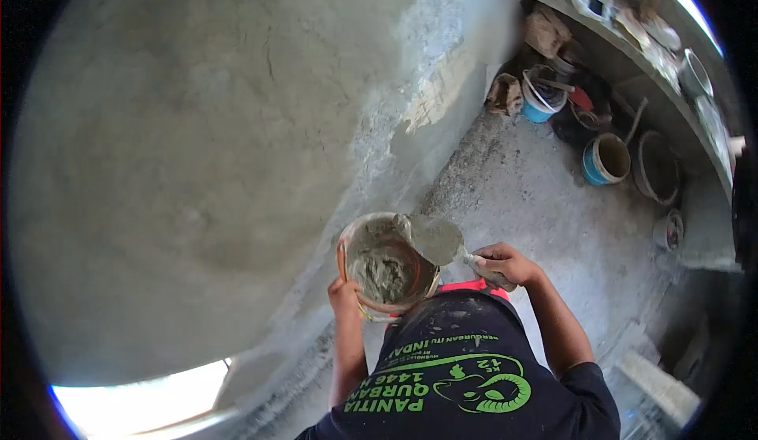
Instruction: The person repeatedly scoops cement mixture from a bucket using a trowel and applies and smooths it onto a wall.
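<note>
A round bucket [352,239] stands in front of my body, with wet grey mortar [383,274] inside. My left hand [344,296] is closed on the bucket's left side, by its orange edge. My right hand [504,266] grips the handle of a trowel. The rounded trowel blade [439,240] reaches over the right rim of the bucket, coated with grey mortar. A lump of mortar hangs at its tip, above the bucket's opening. Whether the blade touches the rim I cannot tell.
A large grey plastered wall [197,164] rises on the left. On the rough concrete floor [521,179] at upper right stand a blue-and-white bucket [537,111], another blue bucket [594,165] and a round basin [657,168]. Bags and containers lie on a ledge [632,41] behind them.
</note>
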Available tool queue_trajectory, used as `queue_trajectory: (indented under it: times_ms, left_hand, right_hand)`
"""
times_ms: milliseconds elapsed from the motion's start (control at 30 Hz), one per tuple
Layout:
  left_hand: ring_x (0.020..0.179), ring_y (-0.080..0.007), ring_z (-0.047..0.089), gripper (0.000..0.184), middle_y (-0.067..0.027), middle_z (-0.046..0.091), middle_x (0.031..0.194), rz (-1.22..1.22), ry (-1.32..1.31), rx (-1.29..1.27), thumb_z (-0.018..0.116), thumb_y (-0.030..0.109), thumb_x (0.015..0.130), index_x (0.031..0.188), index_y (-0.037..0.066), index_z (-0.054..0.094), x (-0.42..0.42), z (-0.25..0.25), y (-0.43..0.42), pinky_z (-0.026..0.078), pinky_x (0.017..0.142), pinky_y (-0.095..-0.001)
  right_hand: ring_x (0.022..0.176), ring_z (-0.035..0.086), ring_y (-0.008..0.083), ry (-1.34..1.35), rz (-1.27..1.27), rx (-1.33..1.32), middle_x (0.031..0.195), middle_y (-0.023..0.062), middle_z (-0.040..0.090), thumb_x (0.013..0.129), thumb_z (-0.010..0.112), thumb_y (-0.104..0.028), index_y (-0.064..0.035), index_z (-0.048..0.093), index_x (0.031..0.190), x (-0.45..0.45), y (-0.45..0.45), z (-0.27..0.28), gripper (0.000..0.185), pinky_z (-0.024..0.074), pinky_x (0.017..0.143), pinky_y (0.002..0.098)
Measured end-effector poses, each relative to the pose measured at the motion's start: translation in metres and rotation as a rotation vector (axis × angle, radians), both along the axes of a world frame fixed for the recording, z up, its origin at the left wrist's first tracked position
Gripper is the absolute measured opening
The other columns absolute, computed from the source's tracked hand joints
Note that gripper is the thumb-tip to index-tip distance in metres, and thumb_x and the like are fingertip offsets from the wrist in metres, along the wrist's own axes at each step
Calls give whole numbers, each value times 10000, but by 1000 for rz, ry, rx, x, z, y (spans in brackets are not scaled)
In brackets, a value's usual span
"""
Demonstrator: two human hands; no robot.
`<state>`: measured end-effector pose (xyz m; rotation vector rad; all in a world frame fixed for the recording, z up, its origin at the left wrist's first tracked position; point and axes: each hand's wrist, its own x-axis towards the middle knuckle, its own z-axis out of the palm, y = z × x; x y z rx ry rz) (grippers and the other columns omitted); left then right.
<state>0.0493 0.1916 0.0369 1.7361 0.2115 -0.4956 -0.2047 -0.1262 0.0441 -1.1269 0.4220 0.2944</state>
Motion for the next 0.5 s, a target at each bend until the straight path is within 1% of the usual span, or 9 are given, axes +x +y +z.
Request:
queue_trajectory:
  times_ms: [33,100,133,200,233,300,367,433,500]
  left_hand:
    - [639,-172,526,113,-8,519,706,52,22,-56,563,-10,614,703,55,538,-6,14,-12,434,607,-305]
    - [661,-173,530,127,-8,522,725,43,13,-67,568,-12,612,710,57,525,4,-14,1,434,625,-300]
    - [683,-173,534,142,-9,525,745,71,1,-81,572,-15,610,716,59,513,8,-19,6,433,643,-295]
    - [700,-176,540,149,-13,534,761,62,13,-63,575,-17,610,728,54,516,7,-19,13,436,658,-293]
    - [717,-178,545,157,-17,544,777,78,16,-58,577,-19,610,739,48,519,9,-19,13,440,673,-291]
    - [730,-186,566,169,-25,570,791,75,32,-18,580,-27,605,765,23,558,16,-32,31,449,686,-289]
    - [744,-194,587,194,-33,596,805,74,41,26,582,-34,601,791,-2,596,24,-40,41,458,698,-287]
    - [769,-211,605,232,-45,610,839,129,86,6,575,-41,595,823,-10,608,25,-39,44,473,732,-291]
    - [821,-237,635,285,-64,634,883,134,123,34,559,-40,602,879,-28,625,19,-30,47,496,776,-307]
  right_hand:
    - [678,657,155,3,-36,1,786,48,649,1029,557,-311,8,669,1012,7,6,-4,338,521,565,299]
    - [661,638,156,-73,-266,14,795,40,626,1036,542,-311,-1,660,1034,22,21,-13,331,512,583,290]
    - [661,638,156,-69,-293,19,795,40,626,1036,542,-311,-1,660,1034,32,25,-19,331,512,583,290]
    - [648,608,151,-150,-447,103,837,33,605,1041,538,-289,-10,628,1133,56,32,-34,307,520,609,296]
    - [648,608,151,-150,-465,102,837,33,605,1041,538,-289,-10,628,1133,73,34,-45,307,520,609,296]
    - [664,595,149,-163,-726,139,881,38,597,1042,541,-268,-17,581,1230,112,39,-69,317,520,619,303]
    - [699,594,131,-173,-753,170,875,32,583,1045,539,-258,-19,561,1277,149,29,-90,334,522,629,306]
    - [800,637,188,-41,-828,-15,919,103,630,1024,570,-269,2,554,1297,190,21,-121,385,545,722,349]
    - [944,671,321,37,-976,-491,1031,224,671,977,631,-282,24,540,1328,238,24,-187,475,538,844,413]
